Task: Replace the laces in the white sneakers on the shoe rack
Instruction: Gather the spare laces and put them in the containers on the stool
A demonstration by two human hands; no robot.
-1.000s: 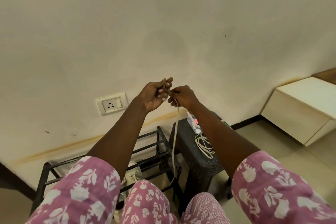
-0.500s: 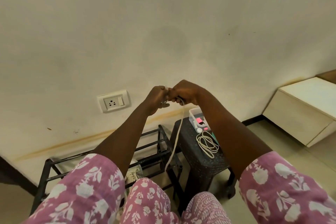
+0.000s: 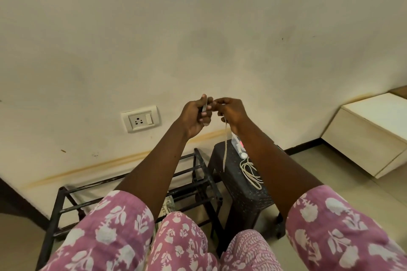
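I hold a pale shoelace (image 3: 225, 145) up in front of the wall with both hands. My left hand (image 3: 197, 114) is closed, pinching a short stretch of the lace between thumb and fingers. My right hand (image 3: 232, 112) is just to its right, also closed on the lace, and the free end hangs down from it over the stool. Below my left forearm a white sneaker (image 3: 167, 203) shows only as a small patch on the black metal shoe rack (image 3: 198, 169); my arm and knees hide most of it.
A dark woven stool (image 3: 242, 191) stands right of the rack, carrying a white power strip (image 3: 239, 148) and a coiled white cable (image 3: 251, 172). A wall socket (image 3: 141, 120) sits to the left. A low cream cabinet (image 3: 370, 136) is at the right.
My hands have drawn slightly apart. The hanging end of the lace is shorter and now stops above the stool instead of reaching down by the rack.
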